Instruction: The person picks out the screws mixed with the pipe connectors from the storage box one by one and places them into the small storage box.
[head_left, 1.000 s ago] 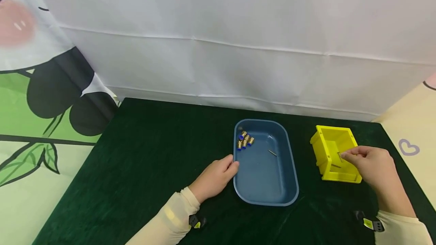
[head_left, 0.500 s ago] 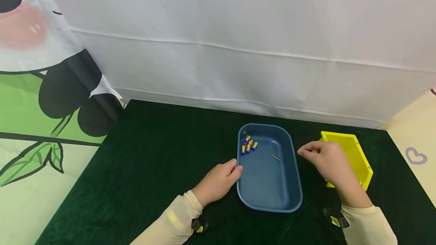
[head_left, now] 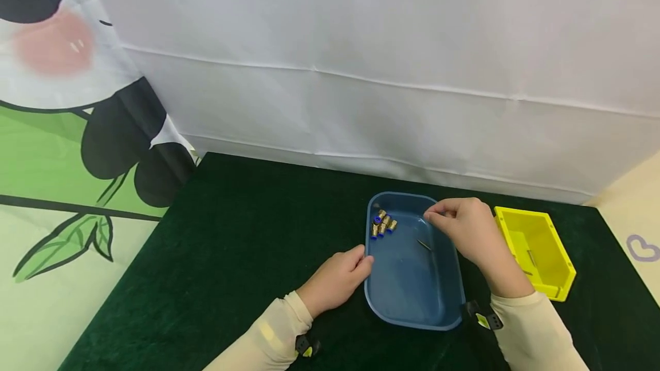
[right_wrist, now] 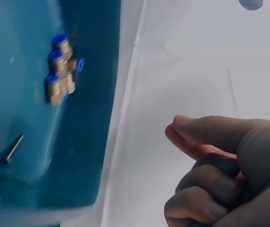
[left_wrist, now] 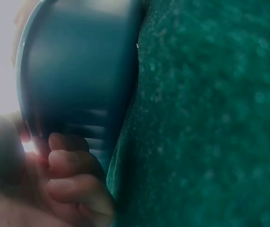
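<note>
A: What is the right hand (head_left: 466, 231) doing?

B: It hangs over the far right part of the blue tray (head_left: 412, 320), thumb and forefinger pressed together at the tips, the other fingers curled under. In the wrist view the fingertips (right_wrist: 187, 127) meet, but I cannot tell whether anything thin sits between them.

A: What lies under that pinch?

B: A small pin (head_left: 424, 245) lies on the tray floor just below and toward the person from the fingertips, apart from them. Further left of the pinch, at the tray's far left corner, sits a cluster of brass fittings (head_left: 384, 225) with blue ends, touching one another.

A: And the left hand (head_left: 337, 279)?

B: It grips the tray's left rim, thumb over the edge, fingers (left_wrist: 73, 163) curled against the outer wall.

A: What is on the other side of the right hand?

B: A yellow bin (head_left: 536, 248) stands just right of it, apart from the tray, with thin pins on its floor.

A: And beneath everything?

B: A dark green cloth (head_left: 247, 233), with a white curtain (head_left: 361, 62) hanging behind it.
</note>
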Available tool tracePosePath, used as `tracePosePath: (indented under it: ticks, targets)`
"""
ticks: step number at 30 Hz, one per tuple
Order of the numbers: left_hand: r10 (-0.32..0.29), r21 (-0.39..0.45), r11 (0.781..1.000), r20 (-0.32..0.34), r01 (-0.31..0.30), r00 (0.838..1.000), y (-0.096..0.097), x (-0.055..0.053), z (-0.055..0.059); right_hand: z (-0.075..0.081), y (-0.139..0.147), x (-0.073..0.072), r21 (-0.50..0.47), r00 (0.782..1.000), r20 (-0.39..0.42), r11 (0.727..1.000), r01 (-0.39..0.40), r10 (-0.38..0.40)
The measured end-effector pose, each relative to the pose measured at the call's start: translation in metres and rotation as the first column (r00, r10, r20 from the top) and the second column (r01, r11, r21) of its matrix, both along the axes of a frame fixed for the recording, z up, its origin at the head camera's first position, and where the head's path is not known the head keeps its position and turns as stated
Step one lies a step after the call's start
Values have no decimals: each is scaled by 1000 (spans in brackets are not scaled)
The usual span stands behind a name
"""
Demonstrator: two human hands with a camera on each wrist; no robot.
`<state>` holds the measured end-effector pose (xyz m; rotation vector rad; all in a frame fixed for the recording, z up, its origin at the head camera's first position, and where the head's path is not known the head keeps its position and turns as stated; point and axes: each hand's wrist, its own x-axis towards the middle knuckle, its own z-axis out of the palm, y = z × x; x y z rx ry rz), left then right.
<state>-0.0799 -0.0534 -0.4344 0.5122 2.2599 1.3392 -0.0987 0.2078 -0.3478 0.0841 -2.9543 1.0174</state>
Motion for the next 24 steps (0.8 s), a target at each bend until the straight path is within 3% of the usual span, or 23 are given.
tracePosePath:
  ticks: [10,14,20,24]
  targets:
    - [-47,14,999,14,46,999,-13,13,1,-20,-28,4,47,998,60,998,-37,34]
    - [-53,9,999,24,53,998,-18,17,0,-30,-37,3,125,997,72,991,-46,37]
    - [-60,25,998,30,60,998,-24,17,1,-42,-47,1,254,988,148,964,-75,37]
    - [-68,34,997,26,67,997,-27,14,3,-46,-53,1,348,988,151,934,-83,32]
